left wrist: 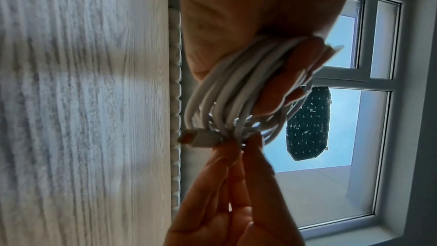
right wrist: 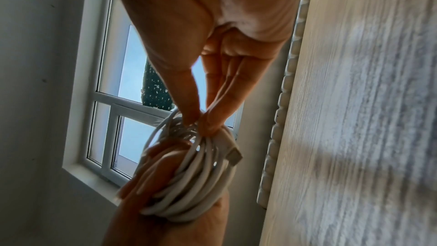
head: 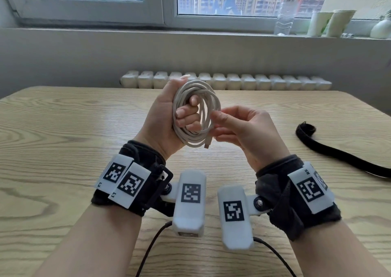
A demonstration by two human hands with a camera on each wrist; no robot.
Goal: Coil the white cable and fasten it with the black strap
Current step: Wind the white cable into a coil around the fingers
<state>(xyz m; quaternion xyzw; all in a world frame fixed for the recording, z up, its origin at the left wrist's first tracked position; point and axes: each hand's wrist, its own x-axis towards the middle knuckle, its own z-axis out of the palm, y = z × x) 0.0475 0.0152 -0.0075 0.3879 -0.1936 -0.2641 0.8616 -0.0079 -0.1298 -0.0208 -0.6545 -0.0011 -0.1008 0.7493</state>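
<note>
The table (head: 63,128) is pale wood-grain laminate, matt, with a streaked grain. The white cable (head: 196,98) looks like smooth matt plastic in the wrist views, faintly off-white from the head view; its connector (left wrist: 201,138) is smooth white plastic with a metal tip. The black strap (head: 338,156) is fuzzy matt cloth. The wristbands (head: 281,196) are dark soft fabric carrying smooth white plastic marker blocks (head: 189,200). A clear plastic bottle (head: 285,12) stands on the sill, glossy

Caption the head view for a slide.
Left hand grips the coiled white cable; right hand pinches it; black strap waits.
</note>
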